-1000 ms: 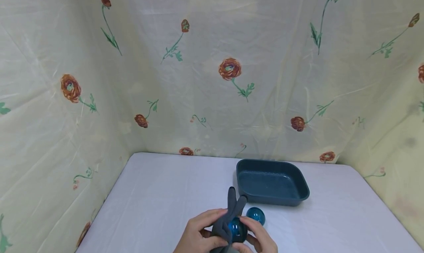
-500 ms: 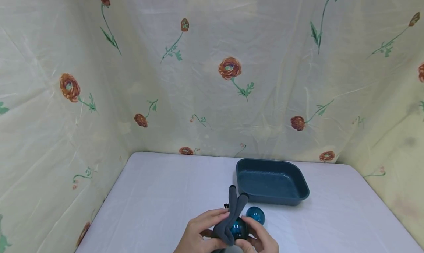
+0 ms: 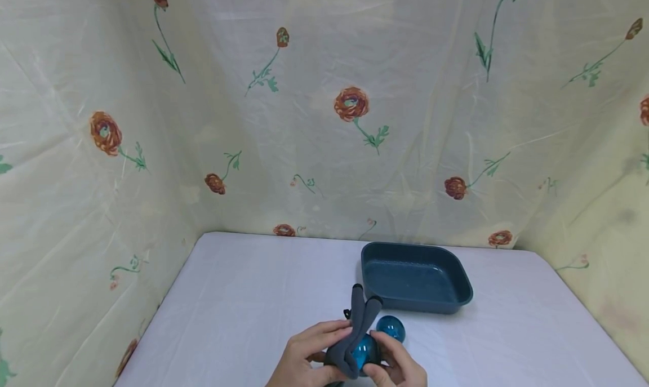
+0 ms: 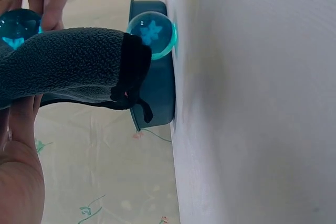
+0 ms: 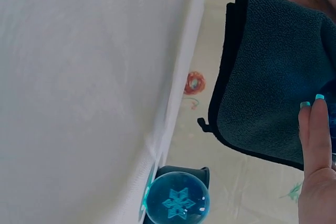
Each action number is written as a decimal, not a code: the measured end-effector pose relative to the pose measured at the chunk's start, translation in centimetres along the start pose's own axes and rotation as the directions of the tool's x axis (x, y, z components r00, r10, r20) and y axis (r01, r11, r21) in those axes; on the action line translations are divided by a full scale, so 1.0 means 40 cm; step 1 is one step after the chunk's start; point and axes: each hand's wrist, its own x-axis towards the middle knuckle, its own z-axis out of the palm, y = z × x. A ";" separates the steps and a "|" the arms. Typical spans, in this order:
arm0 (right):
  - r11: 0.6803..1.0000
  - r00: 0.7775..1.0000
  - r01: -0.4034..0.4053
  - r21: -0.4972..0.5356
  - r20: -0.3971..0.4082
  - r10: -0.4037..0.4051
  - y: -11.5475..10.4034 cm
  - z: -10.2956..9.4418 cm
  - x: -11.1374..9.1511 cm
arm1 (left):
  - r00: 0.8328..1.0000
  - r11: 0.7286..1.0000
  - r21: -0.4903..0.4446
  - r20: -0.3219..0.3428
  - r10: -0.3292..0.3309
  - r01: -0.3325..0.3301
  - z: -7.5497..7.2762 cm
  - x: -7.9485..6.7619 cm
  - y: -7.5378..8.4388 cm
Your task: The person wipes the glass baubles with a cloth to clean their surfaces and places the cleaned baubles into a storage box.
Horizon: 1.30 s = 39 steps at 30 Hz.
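Note:
Both hands meet at the near edge of the head view around a clear blue ball [image 3: 366,351]. My left hand [image 3: 307,354] grips a dark grey, black-edged fleecy cloth [image 3: 350,347], folded against the ball's left side. Fingers and thumb of my right hand [image 3: 399,365] pinch the ball from the right. In the left wrist view, the cloth [image 4: 79,64] hangs between the hands and covers part of the held ball [image 4: 20,23]. A second blue ball [image 3: 391,329], with a snowflake figure inside, rests on the table just beyond the right hand.
A dark blue rectangular tray [image 3: 418,307] stands behind the second ball, toward the back right. The table has a white cover [image 3: 263,285]. Flower-printed curtains [image 3: 304,139] enclose its back and sides.
The cloth has shifted slightly right and its small black loop has come into view. Its lower flap beneath the ball shows less now. Both hands keep their hold; the second ball and tray stay put.

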 end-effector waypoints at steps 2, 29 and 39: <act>1.000 1.000 0.004 -0.006 -0.002 -0.004 0.002 0.001 0.000 | 1.000 1.000 0.009 -0.004 -0.001 0.001 0.001 0.000 -0.005; 0.981 0.981 0.183 -0.067 0.078 -0.178 0.002 -0.011 -0.003 | 0.993 0.991 -0.091 -0.059 -0.106 0.100 0.000 0.008 -0.006; 0.964 0.956 0.256 -0.070 0.162 -0.243 0.007 -0.020 -0.001 | 0.981 0.976 -0.127 -0.059 -0.184 0.175 -0.005 0.006 0.003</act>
